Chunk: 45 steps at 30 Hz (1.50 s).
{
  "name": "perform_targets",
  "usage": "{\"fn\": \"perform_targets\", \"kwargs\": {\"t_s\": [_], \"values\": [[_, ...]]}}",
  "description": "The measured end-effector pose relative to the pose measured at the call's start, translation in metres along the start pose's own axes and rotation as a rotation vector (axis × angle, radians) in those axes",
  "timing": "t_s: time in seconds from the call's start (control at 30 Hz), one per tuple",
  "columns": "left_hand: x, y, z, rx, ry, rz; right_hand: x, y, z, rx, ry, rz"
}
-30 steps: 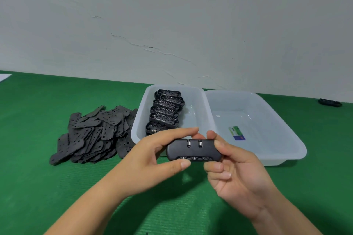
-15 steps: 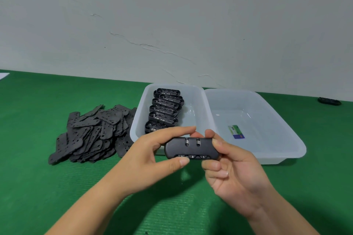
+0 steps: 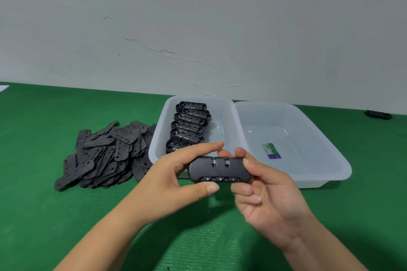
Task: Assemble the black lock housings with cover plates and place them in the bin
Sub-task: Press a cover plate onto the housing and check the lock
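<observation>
Two hands on one black lock housing (image 3: pixel 219 169), held up over green mat (image 3: pixel 44 215), just in front of the bins; left hand (image 3: pixel 174 180) pinching its left end, thumb below, index over the top; right hand (image 3: pixel 262 193) pinching the right end, fingers curled round it; held level w/ dial face toward camera, prob. to check the fit or press the cover plate home; cover side hidden, so can't tell if seated.

Housing: matte black plastic, rounded oblong, two slots on top, three number dials along front edge.

Left bin (image 3: pixel 158 138): translucent white plastic, rounded corners; row of open housings (image 3: pixel 188 125) stacked along its left side, hollow side up, handy as feed stock. Right bin (image 3: pixel 319 138): same make, touching the first, only a small label (image 3: pixel 271 150) on its floor; likely the drop-off.

Cover plates (image 3: pixel 103 156): flat, thin, dark grey, holed, heaped loose left of bins, near left hand's reach. Small black part (image 3: pixel 378 114) far right by wall (image 3: pixel 198 28); wall pale, cracked.
</observation>
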<state>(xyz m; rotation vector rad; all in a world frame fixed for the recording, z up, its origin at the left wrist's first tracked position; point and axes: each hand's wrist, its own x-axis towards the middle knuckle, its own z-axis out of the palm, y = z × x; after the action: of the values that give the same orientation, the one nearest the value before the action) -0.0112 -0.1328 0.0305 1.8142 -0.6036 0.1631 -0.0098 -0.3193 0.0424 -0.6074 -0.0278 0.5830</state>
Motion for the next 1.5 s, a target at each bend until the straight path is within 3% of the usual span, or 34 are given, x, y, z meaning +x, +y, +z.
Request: {"fn": "perform_targets", "kwargs": {"t_s": [0.73,1.13,1.5], "values": [[0.004,-0.001,0.008,-0.019,0.027,0.030,-0.002,0.000,-0.004,-0.012,0.072,-0.024],[0.005,-0.003,0.005,-0.010,-0.009,0.014,-0.004,-0.001,-0.005,0.019,0.031,-0.022],[0.006,-0.002,0.003,-0.001,-0.034,-0.003,-0.004,0.000,-0.003,-0.052,0.122,-0.020]]}}
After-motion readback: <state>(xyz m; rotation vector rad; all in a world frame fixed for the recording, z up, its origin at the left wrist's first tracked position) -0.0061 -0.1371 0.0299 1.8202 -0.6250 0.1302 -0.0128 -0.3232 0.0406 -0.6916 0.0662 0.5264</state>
